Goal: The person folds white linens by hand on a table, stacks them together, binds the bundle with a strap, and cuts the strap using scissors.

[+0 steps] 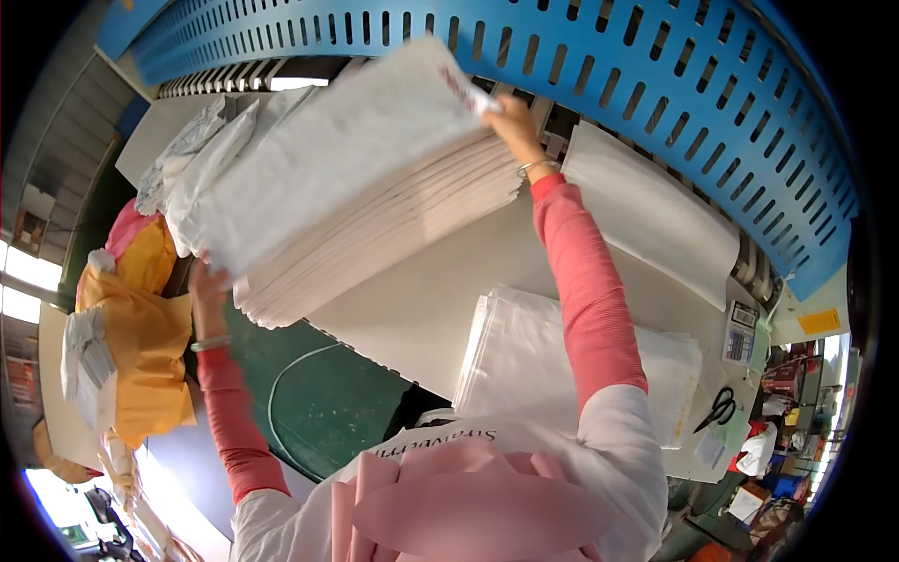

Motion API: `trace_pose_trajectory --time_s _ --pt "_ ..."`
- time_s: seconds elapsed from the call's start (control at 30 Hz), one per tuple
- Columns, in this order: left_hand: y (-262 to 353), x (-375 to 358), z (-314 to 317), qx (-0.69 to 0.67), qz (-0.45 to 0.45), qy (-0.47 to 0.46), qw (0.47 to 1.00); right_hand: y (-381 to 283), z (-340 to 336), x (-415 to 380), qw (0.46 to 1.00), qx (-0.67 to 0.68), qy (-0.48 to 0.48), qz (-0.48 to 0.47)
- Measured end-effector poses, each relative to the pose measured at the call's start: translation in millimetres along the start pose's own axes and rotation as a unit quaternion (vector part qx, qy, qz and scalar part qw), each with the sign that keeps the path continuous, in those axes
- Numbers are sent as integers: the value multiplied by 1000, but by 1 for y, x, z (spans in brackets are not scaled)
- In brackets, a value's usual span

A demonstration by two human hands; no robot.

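A thick stack of folded white sheets (pixel 393 215) lies on the pale table (pixel 393 309). Over it is a white bag with dark red print near one corner (pixel 346 140), blurred in part. My right hand (pixel 515 128) pinches the bag's far right corner, above the stack's right end. At the near left corner, my left hand (pixel 208 290) is blurred, its fingers against the bag's edge; how firmly they grip is hidden. Crumpled white plastic (pixel 201 155) lies at the stack's left end.
A blue slotted metal guard (pixel 693 103) spans the back. On the table are white sheeting (pixel 646 206), clear plastic bags (pixel 524 351), a calculator (pixel 740 334) and black scissors (pixel 718 408). Yellow sacks (pixel 145 347) stand at left, beside green floor (pixel 309 403).
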State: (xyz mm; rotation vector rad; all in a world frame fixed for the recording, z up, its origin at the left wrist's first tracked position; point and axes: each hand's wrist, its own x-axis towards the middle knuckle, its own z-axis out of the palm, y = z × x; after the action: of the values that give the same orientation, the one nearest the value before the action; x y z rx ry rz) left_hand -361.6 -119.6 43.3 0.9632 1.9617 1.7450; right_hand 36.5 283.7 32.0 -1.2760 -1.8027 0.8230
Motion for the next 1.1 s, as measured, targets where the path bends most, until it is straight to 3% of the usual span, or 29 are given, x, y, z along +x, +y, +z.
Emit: trace_pose_trajectory --time_s 0.03,0.1,0.17,0.2,0.23,0.3,0.37,0.4,0.43,0.47,0.5,0.53,0.6,0.67,0.73,0.83,0.93,1.03,1.1 --pt "-66 20 -19 104 -107 -35 988 18 12 -7 995 -95 4 9" --pt "-62 3 -13 170 -33 -53 983 23 13 -22 991 -100 79 -29" --pt "-35 -6 -10 307 20 42 951 21 -8 -36 975 -147 138 -88" --pt "-16 -12 -9 378 64 61 921 39 -22 -36 961 -142 172 -165" --pt "-5 -15 -5 376 141 105 910 56 -43 -41 984 -80 121 -106" --pt "24 -29 10 305 175 123 928 73 -97 -80 989 -147 20 3" --pt "39 -48 52 208 235 76 946 131 -132 -122 943 -331 12 -17" --pt "38 -58 80 179 213 18 960 144 -147 -147 921 -390 21 -13" --pt "51 -74 109 223 135 -96 961 155 -160 -168 895 -445 29 -11" --pt "22 -79 149 -81 77 -216 970 172 -171 -182 897 -437 61 -13" --pt "31 -82 183 -96 -15 -391 915 194 -180 -195 899 -428 95 -15" --pt "32 -89 231 -75 -20 -458 886 213 -189 -206 899 -419 129 -16" --pt "24 -103 323 -133 -119 -519 836 233 -211 -221 913 -281 294 35" --pt "-4 -107 417 -207 -333 -497 774 263 -235 -240 887 -100 432 126" --pt "-17 -109 495 -230 -412 -471 745 300 -266 -259 803 122 530 243" --pt "3 -125 554 -94 -325 -421 841 289 -305 -286 808 258 409 336" --pt "-19 -134 568 -101 -214 -443 865 268 -309 -288 725 381 472 326" --pt "-1 -153 520 -185 -103 -466 859 271 -319 -290 748 399 476 236" --pt "37 -167 457 -228 -155 -485 830 286 -331 -281 716 380 521 267"
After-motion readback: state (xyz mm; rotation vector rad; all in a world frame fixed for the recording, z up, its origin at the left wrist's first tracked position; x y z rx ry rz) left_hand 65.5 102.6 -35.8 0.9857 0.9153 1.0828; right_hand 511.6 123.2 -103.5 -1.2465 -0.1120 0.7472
